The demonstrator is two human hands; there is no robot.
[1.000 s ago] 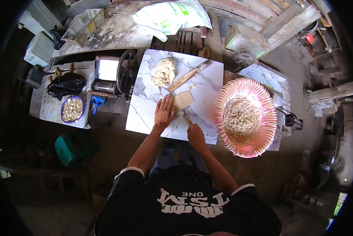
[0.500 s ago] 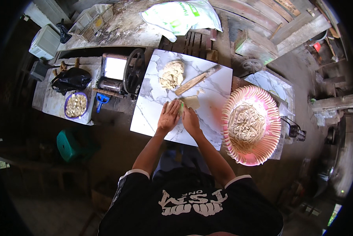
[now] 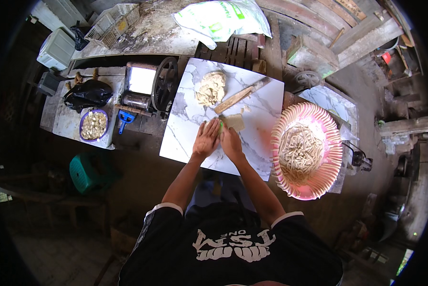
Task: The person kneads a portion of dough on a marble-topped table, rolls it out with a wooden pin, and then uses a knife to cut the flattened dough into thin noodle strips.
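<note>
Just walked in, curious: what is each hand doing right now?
Left hand: open, flat on the white marble slab.
Right hand: beside it, at a small pale dough piece; grip cannot be told.

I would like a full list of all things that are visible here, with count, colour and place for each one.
marble board: 1, white with grey veins, centre, under both hands
dough lump: 1, pale yellow, far part of the board
rolling pin: 1, wooden, slanted on the board beside the lump
flat dough piece: 1, beige, just beyond the hands
round tray: 1, pink, right of the board, heaped with pale strips
small bowl: 1, purple rim, left, filled with pale pieces
black bag: 1, far left table
hand-crank machine: 1, metal with black wheel, left of the board
sack: 1, white and green, top
stool: 1, green, lower left
left hand: flat on the board
right hand: beside it, a small green thing between them
</note>
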